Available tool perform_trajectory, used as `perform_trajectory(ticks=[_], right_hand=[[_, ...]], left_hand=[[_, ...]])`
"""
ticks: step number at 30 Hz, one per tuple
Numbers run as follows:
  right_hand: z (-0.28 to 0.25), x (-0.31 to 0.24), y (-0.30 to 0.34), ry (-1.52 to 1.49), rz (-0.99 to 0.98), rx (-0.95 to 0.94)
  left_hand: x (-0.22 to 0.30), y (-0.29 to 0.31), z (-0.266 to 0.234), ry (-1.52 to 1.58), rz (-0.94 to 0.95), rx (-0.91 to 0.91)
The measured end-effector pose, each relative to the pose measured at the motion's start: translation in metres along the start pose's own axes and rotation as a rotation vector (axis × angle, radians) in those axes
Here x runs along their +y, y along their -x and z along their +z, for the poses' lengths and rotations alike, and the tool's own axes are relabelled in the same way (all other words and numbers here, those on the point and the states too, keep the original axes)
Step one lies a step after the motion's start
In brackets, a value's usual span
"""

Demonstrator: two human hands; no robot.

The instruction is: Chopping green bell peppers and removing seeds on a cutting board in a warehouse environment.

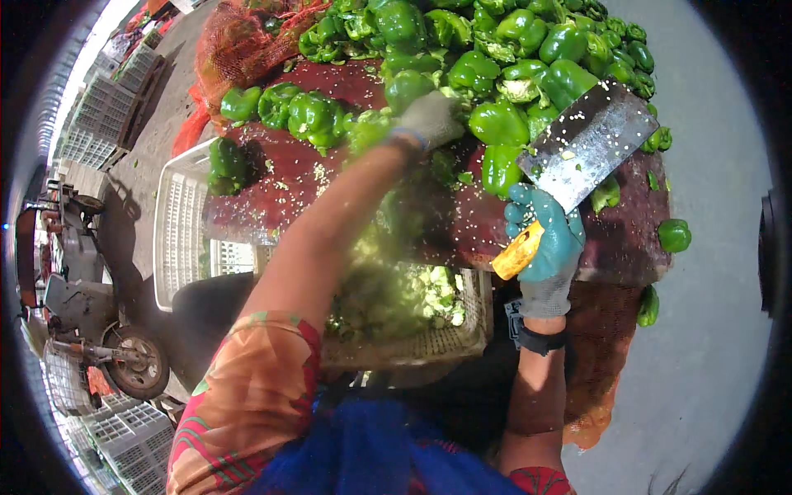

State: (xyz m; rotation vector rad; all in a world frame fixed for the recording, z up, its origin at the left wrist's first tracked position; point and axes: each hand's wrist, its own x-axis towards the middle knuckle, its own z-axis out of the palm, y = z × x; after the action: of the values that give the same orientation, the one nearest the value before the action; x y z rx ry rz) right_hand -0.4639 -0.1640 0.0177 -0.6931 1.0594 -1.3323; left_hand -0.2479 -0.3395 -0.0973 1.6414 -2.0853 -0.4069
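My right hand (548, 235), in a teal-coated glove, grips the yellow handle of a cleaver (598, 136). Its broad blade, flecked with pale seeds, points up and right over the dark red board (631, 227). At the near side of a heap of green bell peppers (499, 122), my left hand (435, 121) reaches out in a pale glove. Motion blurs that hand, and its fingers are hidden among the peppers. Below the board's near edge, a crate (404, 353) holds pale green pepper scraps (441, 293); a green blur hangs above it.
A white plastic crate (177, 227) stands at the board's left, with a whole pepper (226, 167) near its rim. An orange mesh sack (239, 54) lies at the far left. A three-wheeled cart (91, 305) and stacked crates (107, 103) stand on the floor further left.
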Motion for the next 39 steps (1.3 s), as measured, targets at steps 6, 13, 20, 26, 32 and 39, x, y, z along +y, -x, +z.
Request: perform_trajectory(ticks=[6,13,20,26,32,39], right_hand=[[0.001,0.01,-0.004,-0.025,0.035,-0.052],[-0.005,0.004,-0.001,0.021,-0.034,-0.021],[0.002,0.01,-0.004,0.024,-0.064,-0.101],[0.007,0.007,0.001,0.084,-0.084,-0.017],[0.01,0.006,-0.002,0.158,-0.105,-0.008],[-0.01,0.011,-0.008,0.223,-0.13,-0.017]], left_hand=[[0.024,0.064,-0.043,0.049,-0.046,0.176],[-0.015,0.227,-0.218,0.492,-0.486,0.39],[-0.187,0.42,-0.333,-0.184,-1.042,0.333],[-0.041,0.256,-0.21,0.143,-0.263,0.279],[0.05,0.125,-0.039,-0.125,0.14,0.107],[0.057,0.1,-0.015,-0.282,0.079,-0.057]])
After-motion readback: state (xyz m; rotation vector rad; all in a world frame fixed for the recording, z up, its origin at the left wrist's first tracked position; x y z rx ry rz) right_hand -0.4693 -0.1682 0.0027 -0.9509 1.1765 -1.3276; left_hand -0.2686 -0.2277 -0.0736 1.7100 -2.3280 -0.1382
